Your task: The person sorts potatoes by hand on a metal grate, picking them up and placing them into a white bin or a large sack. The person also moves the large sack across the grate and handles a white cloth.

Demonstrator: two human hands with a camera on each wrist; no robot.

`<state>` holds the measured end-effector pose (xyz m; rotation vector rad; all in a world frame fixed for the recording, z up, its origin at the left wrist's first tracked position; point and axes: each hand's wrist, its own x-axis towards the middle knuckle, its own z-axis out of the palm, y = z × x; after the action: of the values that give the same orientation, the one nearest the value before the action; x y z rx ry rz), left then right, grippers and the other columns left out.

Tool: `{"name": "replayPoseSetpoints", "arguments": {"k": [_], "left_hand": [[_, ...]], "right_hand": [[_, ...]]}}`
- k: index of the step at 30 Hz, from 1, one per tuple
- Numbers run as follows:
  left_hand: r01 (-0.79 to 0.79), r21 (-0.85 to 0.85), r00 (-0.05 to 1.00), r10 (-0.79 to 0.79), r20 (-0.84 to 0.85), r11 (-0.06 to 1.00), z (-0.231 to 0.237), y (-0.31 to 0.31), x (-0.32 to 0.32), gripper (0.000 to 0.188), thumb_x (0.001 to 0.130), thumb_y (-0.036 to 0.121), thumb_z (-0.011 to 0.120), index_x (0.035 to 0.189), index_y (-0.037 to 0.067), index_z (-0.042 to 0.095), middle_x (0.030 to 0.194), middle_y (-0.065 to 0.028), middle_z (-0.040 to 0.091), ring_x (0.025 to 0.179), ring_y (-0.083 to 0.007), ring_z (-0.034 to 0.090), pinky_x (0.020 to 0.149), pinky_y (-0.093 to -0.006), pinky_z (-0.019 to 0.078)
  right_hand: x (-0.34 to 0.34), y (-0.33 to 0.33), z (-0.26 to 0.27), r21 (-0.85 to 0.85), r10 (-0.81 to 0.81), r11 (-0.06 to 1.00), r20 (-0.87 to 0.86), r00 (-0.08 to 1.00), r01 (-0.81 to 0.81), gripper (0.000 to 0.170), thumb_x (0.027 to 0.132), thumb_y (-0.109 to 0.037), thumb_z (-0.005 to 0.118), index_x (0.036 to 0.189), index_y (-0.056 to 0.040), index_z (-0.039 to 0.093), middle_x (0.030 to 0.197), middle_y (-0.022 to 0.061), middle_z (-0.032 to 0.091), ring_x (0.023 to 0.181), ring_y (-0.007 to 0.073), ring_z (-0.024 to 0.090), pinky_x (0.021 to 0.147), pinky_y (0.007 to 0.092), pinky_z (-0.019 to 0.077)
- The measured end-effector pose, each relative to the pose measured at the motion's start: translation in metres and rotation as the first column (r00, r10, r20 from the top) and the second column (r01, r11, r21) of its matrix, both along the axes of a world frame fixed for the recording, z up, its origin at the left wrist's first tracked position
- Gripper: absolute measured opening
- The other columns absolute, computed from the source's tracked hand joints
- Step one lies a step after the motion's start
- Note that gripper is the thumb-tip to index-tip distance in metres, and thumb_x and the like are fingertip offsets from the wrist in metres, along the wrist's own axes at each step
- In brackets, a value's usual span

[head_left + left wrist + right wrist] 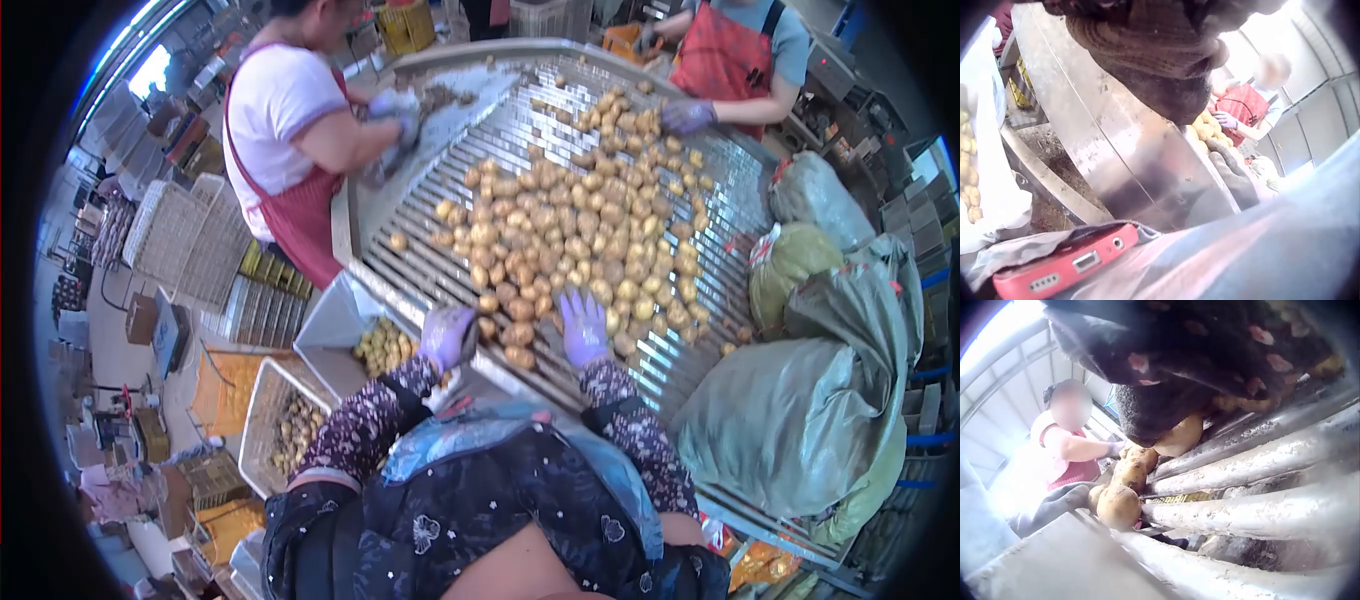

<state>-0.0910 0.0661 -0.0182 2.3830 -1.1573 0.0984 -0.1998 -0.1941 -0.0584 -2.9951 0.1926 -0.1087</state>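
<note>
Spread wide at the near edge of the heap of potatoes (570, 220): the right grip (583, 328), in a purple glove. Hard to tell if wide or narrow: the left grip (447, 337), at the rim of the metal counter (735, 185) with the bars. Left of the left grip and lower, a grey tub (325, 340) and a white crate (257, 415), both with potatoes inside. Right of the right grip, a big grey-green sack (770, 420). Well past the left grip, a person in a white top (285, 110).
</note>
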Motion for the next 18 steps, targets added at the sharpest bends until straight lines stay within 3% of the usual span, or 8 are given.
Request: {"name": "replayPoseSetpoints", "arguments": {"k": [2,6,8,11,12,15,16,18], "left_hand": [[0.008,0.05,0.999,-0.006,-0.04,0.999,-0.002,0.0,0.002,0.021,0.082,0.017,0.058,0.1,0.006,0.063,0.086,-0.0133,0.065,0.084,-0.0325,0.063,0.084,-0.0475,0.0448],[-0.007,0.071,1.0,0.009,-0.028,0.997,-0.012,0.004,0.002,0.022,0.084,0.02,0.057,0.103,0.01,0.062,0.091,-0.0113,0.067,0.089,-0.0308,0.063,0.087,-0.0474,0.0432],[-0.012,0.092,0.999,0.016,-0.045,0.996,-0.01,0.004,0.003,0.022,0.084,0.021,0.057,0.103,0.011,0.062,0.091,-0.0108,0.067,0.089,-0.0311,0.063,0.086,-0.0461,0.0438],[0.04,0.144,0.974,-0.006,-0.226,0.989,0.001,0.005,0.013,0.025,0.085,0.024,0.057,0.106,0.011,0.062,0.091,-0.0111,0.066,0.091,-0.032,0.062,0.086,-0.0443,0.0446],[-0.027,0.097,0.949,0.055,-0.309,0.995,0.003,0.002,0.014,0.027,0.085,0.024,0.058,0.108,0.009,0.062,0.096,-0.0132,0.065,0.094,-0.0341,0.061,0.085,-0.0439,0.0452],[-0.06,-0.062,0.99,0.051,-0.135,0.996,0.018,-0.024,0.02,0.029,0.085,0.024,0.059,0.109,0.007,0.062,0.105,-0.0144,0.063,0.099,-0.0348,0.059,0.086,-0.0456,0.045],[-0.047,-0.041,0.991,0.042,-0.125,0.998,0.029,-0.037,0.023,0.03,0.085,0.023,0.06,0.111,0.006,0.061,0.112,-0.0151,0.061,0.103,-0.0361,0.057,0.088,-0.0443,0.0454],[-0.008,0.041,0.997,0.011,-0.074,0.999,0.016,-0.058,0.036,0.04,0.087,0.028,0.058,0.121,0.007,0.057,0.123,-0.0157,0.058,0.115,-0.0353,0.052,0.099,-0.0461,0.0393]], "right_hand": [[0.0,0.001,0.013,0.051,0.024,0.998,0.139,0.99,-0.032,0.053,0.091,-0.04,0.052,0.134,-0.0092,0.049,0.141,0.013,0.044,0.13,0.0368,0.038,0.104,0.0485,0.0316],[0.0,0.006,0.026,0.103,0.0,0.995,0.133,0.991,-0.014,0.059,0.089,-0.042,0.054,0.135,-0.0058,0.048,0.143,0.0142,0.042,0.13,0.0384,0.038,0.105,0.0487,0.0306],[0.0,0.004,0.017,0.075,-0.002,0.997,0.13,0.992,-0.007,0.057,0.089,-0.042,0.054,0.135,-0.0091,0.047,0.142,0.0127,0.042,0.131,0.037,0.036,0.105,0.0484,0.0303],[0.002,0.002,0.009,0.059,-0.006,0.998,0.106,0.994,0.0,0.057,0.089,-0.042,0.055,0.136,-0.0108,0.047,0.143,0.012,0.041,0.132,0.0363,0.034,0.105,0.0481,0.0297],[0.002,0.002,0.009,0.058,-0.012,0.998,0.093,0.996,0.006,0.057,0.088,-0.041,0.056,0.135,-0.0108,0.047,0.143,0.012,0.041,0.132,0.0363,0.034,0.106,0.048,0.0294],[0.005,0.003,0.028,0.131,-0.006,0.991,0.018,1.0,0.004,0.058,0.087,-0.043,0.056,0.135,-0.0115,0.047,0.144,0.0122,0.039,0.133,0.0364,0.033,0.107,0.0487,0.0279],[0.008,0.002,0.043,0.175,0.005,0.984,0.06,0.998,-0.016,0.052,0.086,-0.038,0.059,0.129,-0.0102,0.052,0.136,0.0148,0.048,0.126,0.0367,0.043,0.102,0.0476,0.0355],[0.028,-0.012,0.072,0.429,-0.058,0.897,-0.117,0.991,0.103,0.043,0.087,-0.033,0.059,0.122,-0.0076,0.057,0.124,0.0176,0.056,0.113,0.037,0.053,0.093,0.0451,0.0436]]}}
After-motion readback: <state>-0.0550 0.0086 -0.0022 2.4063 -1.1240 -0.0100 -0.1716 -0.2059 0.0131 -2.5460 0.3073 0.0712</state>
